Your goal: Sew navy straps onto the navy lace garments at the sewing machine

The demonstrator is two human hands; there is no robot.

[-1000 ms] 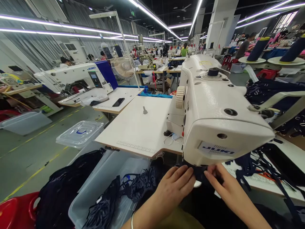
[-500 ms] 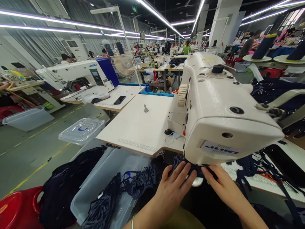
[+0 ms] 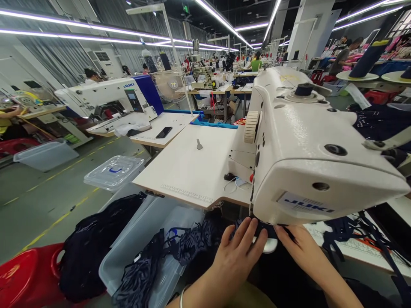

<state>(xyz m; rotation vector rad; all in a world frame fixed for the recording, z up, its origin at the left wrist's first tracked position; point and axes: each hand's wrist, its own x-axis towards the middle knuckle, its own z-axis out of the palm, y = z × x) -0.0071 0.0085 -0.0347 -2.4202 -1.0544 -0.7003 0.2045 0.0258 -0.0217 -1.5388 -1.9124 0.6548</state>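
A white JUKI sewing machine (image 3: 308,149) stands on a pale table (image 3: 192,167) right in front of me. Both my hands reach under its head. My left hand (image 3: 239,250) lies flat, fingers stretched out, on dark navy fabric (image 3: 266,229) below the machine head. My right hand (image 3: 297,248) rests on the same fabric from the right, its fingertips tucked under the head and partly hidden. A bangle shows on my left wrist.
A clear plastic bin (image 3: 144,239) with dark lace pieces sits at lower left, a red tub (image 3: 22,278) beside it, a bin lid (image 3: 114,171) on the floor. Dark straps (image 3: 353,226) lie to the right. Other machines and workers fill the hall behind.
My view has drifted slightly left and down. My left hand's fingers have spread and slid a little further under the machine head; my right hand stays on the fabric.
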